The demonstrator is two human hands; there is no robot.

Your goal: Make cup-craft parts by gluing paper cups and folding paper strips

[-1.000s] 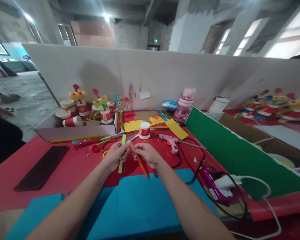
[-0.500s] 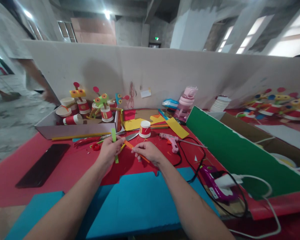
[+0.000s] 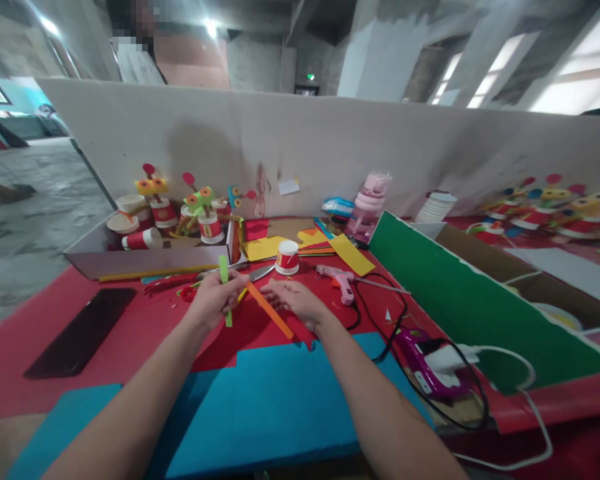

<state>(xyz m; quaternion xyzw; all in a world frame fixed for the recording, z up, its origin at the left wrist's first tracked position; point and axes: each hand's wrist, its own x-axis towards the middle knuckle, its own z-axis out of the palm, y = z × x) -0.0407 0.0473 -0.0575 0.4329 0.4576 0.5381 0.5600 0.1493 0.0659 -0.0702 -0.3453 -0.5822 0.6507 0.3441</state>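
My left hand (image 3: 215, 298) is closed, pinching one end of an orange paper strip (image 3: 273, 312). A light green paper strip (image 3: 223, 270) stands upright in the same hand, its ends showing above and below the fingers. The orange strip slants down to the right, its far end free. My right hand (image 3: 295, 300) is just beside the strip, fingers loosely curled and apart, seemingly holding nothing. Behind the hands a red and white paper cup (image 3: 287, 260) stands upside down, and a metal blade (image 3: 263, 272) lies next to it.
A pink glue gun (image 3: 341, 281) with a black cord lies right of the cup. A purple power strip (image 3: 425, 370) and green-sided box (image 3: 450, 293) are further right. At left are a box of cup figures (image 3: 150, 262) and a black phone (image 3: 83, 332). Yellow paper (image 3: 267, 249) lies behind.
My right hand has let go of the orange strip, which now shows along its length. The person at the left has moved behind the partition. The view has shifted slightly.
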